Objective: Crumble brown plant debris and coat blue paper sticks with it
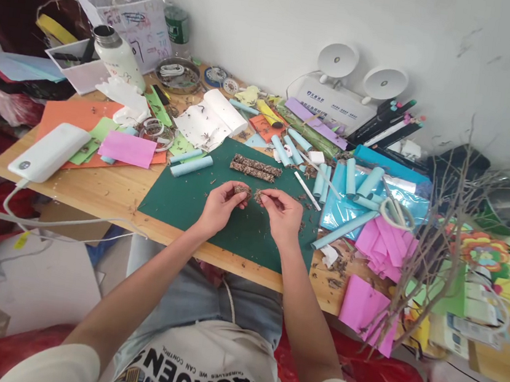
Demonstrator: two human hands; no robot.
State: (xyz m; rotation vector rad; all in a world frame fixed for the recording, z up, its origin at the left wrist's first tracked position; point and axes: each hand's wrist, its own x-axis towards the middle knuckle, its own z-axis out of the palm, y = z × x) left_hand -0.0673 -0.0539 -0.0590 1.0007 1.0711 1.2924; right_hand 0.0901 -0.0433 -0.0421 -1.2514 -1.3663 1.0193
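Two rolls (256,166) lie near the rear edge of the mat (252,231). The mat borders the table's (97,185) front edge, right of the power bank (49,152).

Spread across this pale wooden tabletop (111,189) right now, we've got a flat dark green mat (179,200), an orange paper sheet (60,114), a white rounded plastic power bank (48,153) and a shiny blue plastic packet (334,207)!

Brown bits (258,196) in fingers (236,199) over mat (177,197)

Brown clumps (243,189) half-hidden behind hands (219,208)
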